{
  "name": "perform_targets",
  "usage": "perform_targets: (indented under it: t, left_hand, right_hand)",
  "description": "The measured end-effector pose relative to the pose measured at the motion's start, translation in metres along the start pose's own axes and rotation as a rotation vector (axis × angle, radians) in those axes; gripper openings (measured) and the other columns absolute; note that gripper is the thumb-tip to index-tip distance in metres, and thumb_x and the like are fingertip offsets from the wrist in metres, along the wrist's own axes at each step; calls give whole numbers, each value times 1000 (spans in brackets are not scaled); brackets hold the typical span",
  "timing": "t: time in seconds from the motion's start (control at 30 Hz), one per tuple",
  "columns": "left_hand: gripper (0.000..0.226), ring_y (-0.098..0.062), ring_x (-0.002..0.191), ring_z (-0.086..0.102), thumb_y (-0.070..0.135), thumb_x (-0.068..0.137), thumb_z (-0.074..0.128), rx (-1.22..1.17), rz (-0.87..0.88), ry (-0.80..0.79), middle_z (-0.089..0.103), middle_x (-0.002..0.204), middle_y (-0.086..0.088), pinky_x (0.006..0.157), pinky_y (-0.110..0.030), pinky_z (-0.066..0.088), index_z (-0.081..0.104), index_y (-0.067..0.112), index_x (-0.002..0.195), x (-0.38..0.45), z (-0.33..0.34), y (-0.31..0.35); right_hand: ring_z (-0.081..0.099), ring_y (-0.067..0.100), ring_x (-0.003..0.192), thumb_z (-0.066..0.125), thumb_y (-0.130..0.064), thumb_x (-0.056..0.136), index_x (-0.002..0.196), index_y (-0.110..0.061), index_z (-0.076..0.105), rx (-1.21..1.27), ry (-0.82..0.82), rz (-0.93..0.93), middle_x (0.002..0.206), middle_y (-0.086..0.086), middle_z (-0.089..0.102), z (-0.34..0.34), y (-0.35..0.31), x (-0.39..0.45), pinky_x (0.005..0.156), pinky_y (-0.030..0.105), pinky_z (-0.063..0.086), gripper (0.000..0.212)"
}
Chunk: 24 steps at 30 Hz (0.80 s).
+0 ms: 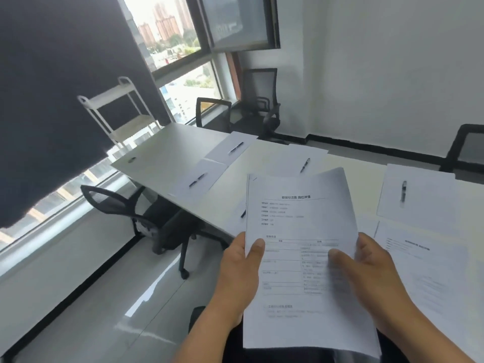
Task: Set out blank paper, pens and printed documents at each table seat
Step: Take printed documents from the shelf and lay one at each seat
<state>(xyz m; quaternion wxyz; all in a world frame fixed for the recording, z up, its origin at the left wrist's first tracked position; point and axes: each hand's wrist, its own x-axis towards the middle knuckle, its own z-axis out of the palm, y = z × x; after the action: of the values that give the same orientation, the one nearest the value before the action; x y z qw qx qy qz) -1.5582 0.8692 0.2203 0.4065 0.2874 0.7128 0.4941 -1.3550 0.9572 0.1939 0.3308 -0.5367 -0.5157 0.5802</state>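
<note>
Both hands held one thin stack of white printed documents above the near table edge: left hand pinching by thumb, right hand thumb pressed on top. Four black pens lay on blank white sheets across the pale table; one printed sheet lay right.

Single view only: head-worn wide-angle camera, looking forward and down from standing height beside table. View tilted, so horizon leans; straight edges bend toward frame borders. Nearest to lens: left hand and right hand holding printed sheets, filling lower centre. Table runs from mid-frame toward far window, upper left. Floor in lower left, white wall on right. No second view, so no shared area.
</note>
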Motion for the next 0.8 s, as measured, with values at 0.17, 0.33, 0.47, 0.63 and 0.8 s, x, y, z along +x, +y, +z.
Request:
perform_targets:
  t: [0.17,0.33,0.47,0.63,0.8]
  left_hand:
    - [21,-9,103,81,29,116,53,-36,75,83,83,113,14,87,-33,66,69,32,127,-46,-63,5]
    - [18,-8,96,81,25,115,54,-41,197,157,83,106,16,70,-19,63,70,29,124,-107,-156,5]
    - [19,-11,102,81,27,115,54,-73,245,168,83,112,12,83,-31,66,69,29,126,-146,-218,-1]
    - [18,-13,105,81,29,114,56,-86,292,200,83,115,12,89,-36,66,68,29,127,-178,-278,-4]
    - [19,-10,103,81,29,114,56,-84,340,253,83,114,15,85,-30,66,69,32,127,-203,-326,0]
  right_hand:
    - [80,14,90,69,-8,99,107,-24,74,-34,-48,-93,99,-14,83,48,-28,-52,86,46,63,19]
    - [79,9,81,69,-7,99,106,-22,72,-51,-83,-192,95,-15,82,115,-55,-132,77,42,63,17]
    - [77,6,79,69,-7,99,104,-21,72,-49,-104,-260,94,-16,80,161,-69,-185,66,29,59,15]
    - [77,6,80,69,-7,98,104,-22,72,-50,-127,-308,96,-14,80,207,-80,-231,67,29,57,16]
    - [77,5,78,68,-5,98,104,-20,73,-45,-167,-372,93,-13,80,246,-96,-256,60,17,55,16]
